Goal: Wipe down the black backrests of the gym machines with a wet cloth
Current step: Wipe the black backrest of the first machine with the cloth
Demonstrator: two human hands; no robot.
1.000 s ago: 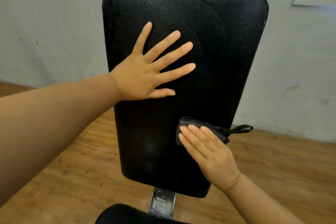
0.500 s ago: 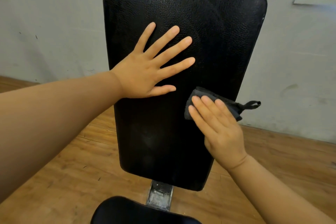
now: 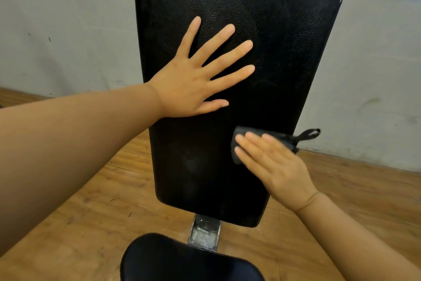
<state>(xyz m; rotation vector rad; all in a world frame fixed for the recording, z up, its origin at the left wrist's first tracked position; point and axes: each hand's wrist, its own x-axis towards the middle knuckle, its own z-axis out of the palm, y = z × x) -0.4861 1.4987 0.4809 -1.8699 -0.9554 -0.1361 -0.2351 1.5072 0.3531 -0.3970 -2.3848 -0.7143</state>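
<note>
Under the flat fingers of the right hand (image 3: pixel 276 166) lies the dark wet cloth (image 3: pixel 241 137), pressed on the black backrest (image 3: pixel 262 30); its loop pokes out past the backrest's right edge; compared with half a second ago this hand is lower; up-left, the left hand (image 3: pixel 196 77) stays spread, empty, palm on the pad.

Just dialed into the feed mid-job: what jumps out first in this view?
A tall black backrest fills the middle of the frame. The left hand is spread flat on its left-centre, while the right hand presses a dark cloth against its lower right edge, a loop dangling off the side. A black seat pad sits at the bottom.
</note>
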